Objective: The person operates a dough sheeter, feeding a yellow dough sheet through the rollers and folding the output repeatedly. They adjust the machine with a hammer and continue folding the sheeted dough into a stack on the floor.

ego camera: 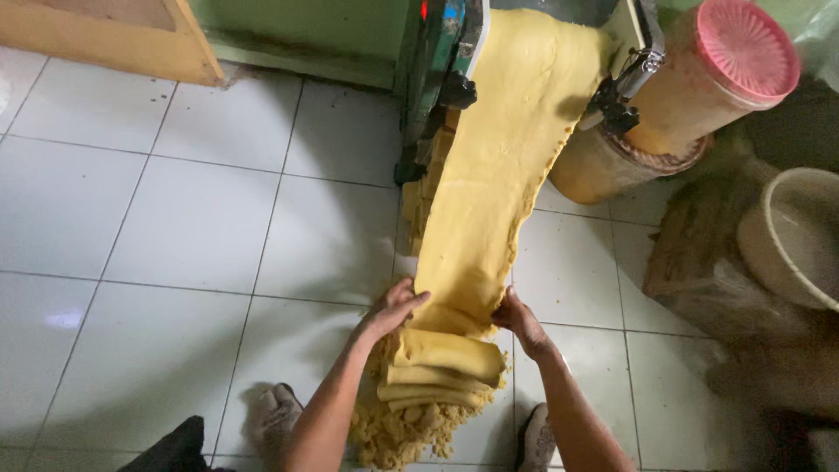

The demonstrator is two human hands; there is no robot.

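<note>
At lower centre, the left hand (393, 308) and right hand (517, 319) grip the edges of a yellow dough sheet (498, 175) above its folded stack (446, 367) on the tiled floor (175, 245).

Single head view, steeply downward, close above floor (175, 227) and machine (441, 79).

The scene is lit softly and evenly from above, with daylight tone. Pale glare is seen on the white floor tiles (175, 227), strongest at a small bright patch at the left edge. The right side, around the cream basin (800, 236), is left dim and murky. Soft shadows are cast beneath the yellow dough sheet (498, 175). Slight blur is noticed throughout, and straight tile lines are bent near the edges.
</note>
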